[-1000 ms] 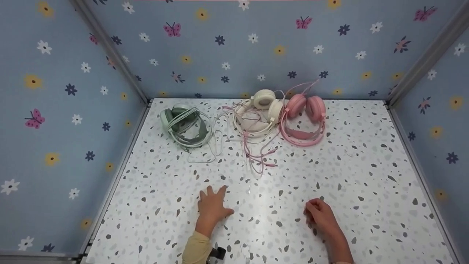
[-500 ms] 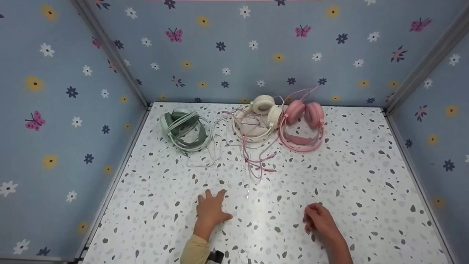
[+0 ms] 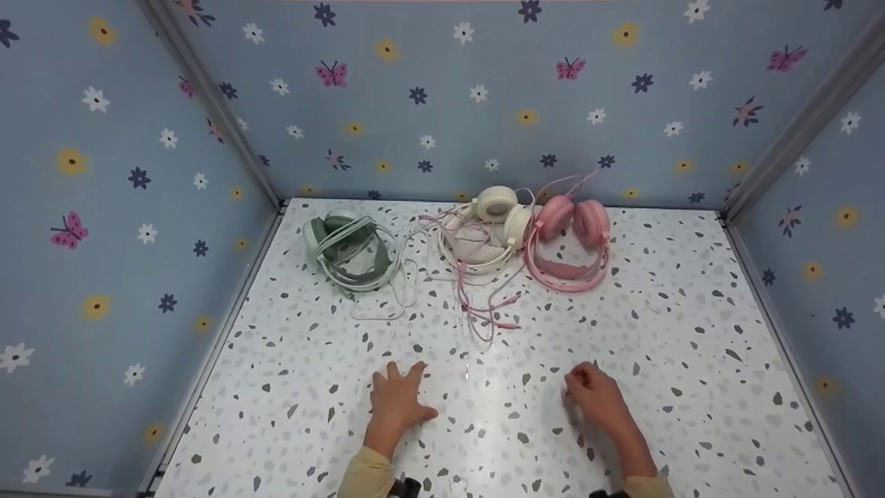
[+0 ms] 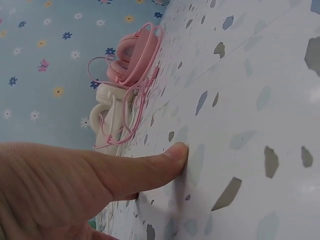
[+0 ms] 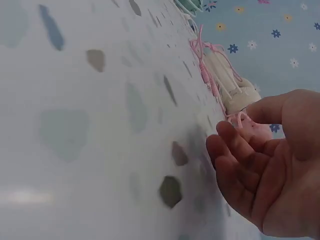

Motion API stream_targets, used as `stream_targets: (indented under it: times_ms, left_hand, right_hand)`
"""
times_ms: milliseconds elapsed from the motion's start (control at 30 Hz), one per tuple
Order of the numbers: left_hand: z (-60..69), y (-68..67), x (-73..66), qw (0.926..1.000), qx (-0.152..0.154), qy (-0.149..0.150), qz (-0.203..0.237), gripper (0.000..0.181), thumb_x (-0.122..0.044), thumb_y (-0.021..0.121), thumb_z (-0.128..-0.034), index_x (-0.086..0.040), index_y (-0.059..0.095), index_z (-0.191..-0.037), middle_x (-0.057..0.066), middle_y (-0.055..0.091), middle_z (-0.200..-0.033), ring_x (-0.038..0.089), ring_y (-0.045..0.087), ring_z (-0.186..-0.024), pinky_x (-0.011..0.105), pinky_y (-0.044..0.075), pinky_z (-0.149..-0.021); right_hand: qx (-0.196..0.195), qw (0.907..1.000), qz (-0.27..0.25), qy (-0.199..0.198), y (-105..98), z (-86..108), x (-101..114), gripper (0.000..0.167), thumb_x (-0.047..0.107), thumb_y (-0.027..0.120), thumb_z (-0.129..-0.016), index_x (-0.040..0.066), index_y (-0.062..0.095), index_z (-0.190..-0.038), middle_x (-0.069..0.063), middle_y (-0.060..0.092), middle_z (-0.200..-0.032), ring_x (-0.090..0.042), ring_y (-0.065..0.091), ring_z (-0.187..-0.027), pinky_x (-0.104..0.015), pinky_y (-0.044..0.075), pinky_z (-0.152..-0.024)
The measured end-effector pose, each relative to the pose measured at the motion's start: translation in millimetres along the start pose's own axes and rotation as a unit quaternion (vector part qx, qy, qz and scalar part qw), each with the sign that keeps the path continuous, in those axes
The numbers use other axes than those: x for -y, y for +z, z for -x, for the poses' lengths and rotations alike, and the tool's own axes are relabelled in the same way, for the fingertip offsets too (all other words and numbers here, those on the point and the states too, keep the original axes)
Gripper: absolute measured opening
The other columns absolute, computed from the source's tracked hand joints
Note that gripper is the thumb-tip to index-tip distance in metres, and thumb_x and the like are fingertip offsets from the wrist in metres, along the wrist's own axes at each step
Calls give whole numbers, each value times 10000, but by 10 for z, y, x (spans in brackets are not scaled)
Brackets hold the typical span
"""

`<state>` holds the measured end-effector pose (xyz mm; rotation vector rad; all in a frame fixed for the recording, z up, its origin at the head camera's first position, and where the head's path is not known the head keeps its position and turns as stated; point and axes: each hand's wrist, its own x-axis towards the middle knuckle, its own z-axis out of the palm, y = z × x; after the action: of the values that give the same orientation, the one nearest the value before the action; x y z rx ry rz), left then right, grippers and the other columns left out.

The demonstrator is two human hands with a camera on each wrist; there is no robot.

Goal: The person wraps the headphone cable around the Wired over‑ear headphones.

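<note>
My left hand (image 3: 395, 402) rests on the speckled tabletop with its fingers spread; in the left wrist view its thumb (image 4: 145, 172) touches the surface. To the right, my right hand (image 3: 600, 397) hovers just over the table, fingers loosely curled around nothing. Beyond the hands lie three headphones. The green headphones (image 3: 317, 241), with a pale cable looped round them, are at the left. Cream headphones (image 3: 496, 203) sit in the middle, a pink cable lying across them. Pink headphones (image 3: 590, 223) lie against them at the right. Neither hand touches any headphones.
Pink cable ends (image 3: 508, 325) trail forward from the cream headphones. A thin pale cable (image 3: 379, 318) loops in front of the green ones. Blue flowered panels (image 3: 442, 104) enclose the table (image 3: 664, 346) at the back and both sides, with grey rails at the corners.
My right hand has risen off the table slightly and moved a little forward. The left hand stays put. The head view has tilted up a bit; the headphones have not moved.
</note>
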<state>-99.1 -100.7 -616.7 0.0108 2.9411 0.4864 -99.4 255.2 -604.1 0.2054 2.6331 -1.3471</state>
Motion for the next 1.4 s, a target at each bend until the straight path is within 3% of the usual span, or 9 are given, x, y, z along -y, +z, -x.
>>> stream_targets:
  times_ms: [100,200,400,700,800,933,1033,1267,1400]
  left_hand:
    - [3,10,2,10000,-42,-34,15,961,-481,912,-553,-186,531,-1384,232,449,-1181,406,435,-973,520,475,-742]
    - [16,9,5,10000,-47,-43,53,958,-468,920,-545,-173,538,-1373,233,452,-1166,407,437,-961,531,482,-722]
    - [32,-30,28,9999,27,-114,-19,963,-460,919,-544,-178,525,-1376,236,442,-1174,430,439,-981,546,487,-713]
    - [40,-77,24,9999,93,-135,6,992,-450,924,-527,-169,512,-1385,254,431,-1191,476,429,-1020,574,489,-706]
    - [37,-36,39,9998,125,-120,25,1002,-460,924,-522,-171,512,-1389,255,431,-1197,479,423,-1033,578,485,-725]
    - [46,25,34,9996,227,-117,72,1008,-480,921,-524,-178,512,-1394,252,429,-1208,481,413,-1050,577,483,-748]
    - [39,25,11,9999,157,-46,51,996,-481,919,-534,-169,517,-1390,253,437,-1192,475,419,-1025,553,488,-726]
    - [-8,-32,-13,10000,23,-14,-53,996,-478,913,-546,-163,507,-1399,258,440,-1193,481,420,-1033,552,490,-737]
    - [-23,-39,-7,10000,12,29,-57,998,-486,910,-548,-160,506,-1400,261,440,-1190,485,418,-1032,539,491,-734]
  right_hand:
    - [-411,9939,546,-861,-71,-243,168,154,178,601,-964,34,599,-1016,-96,600,-909,-243,560,-809,-407,457,-721]
    - [-896,9792,948,-1552,-134,-558,306,202,142,635,-934,-10,587,-1058,-174,582,-1035,-310,540,-940,-469,436,-814]
    - [-1562,9437,1909,-2203,-236,-1239,501,442,129,742,-831,-88,522,-1146,-284,503,-1142,-442,470,-1071,-551,383,-905]
    - [-213,9339,3250,-1476,-251,-1937,499,816,295,811,-768,-42,398,-1386,-249,422,-1382,-434,299,-1330,-601,153,-1094]
    - [23,9282,3472,-1335,-213,-2024,446,758,257,798,-782,-27,422,-1375,-214,527,-1271,-409,422,-1251,-629,138,-1081]
    - [52,9143,3850,-1256,-160,-2005,345,493,227,720,-845,-17,504,-1215,-181,571,-1050,-395,539,-1031,-635,275,-997]
    - [-127,9055,3966,-1506,-138,-1963,272,378,289,661,-879,12,527,-1099,-174,547,-982,-405,529,-963,-611,352,-893]
    - [-256,9104,3550,-2108,-171,-1895,279,356,342,730,-855,52,551,-956,-96,515,-782,-322,522,-752,-533,396,-719]
    - [-326,8948,3791,-2335,-171,-1809,328,285,216,742,-802,50,532,-899,-98,538,-733,-341,560,-687,-542,431,-658]
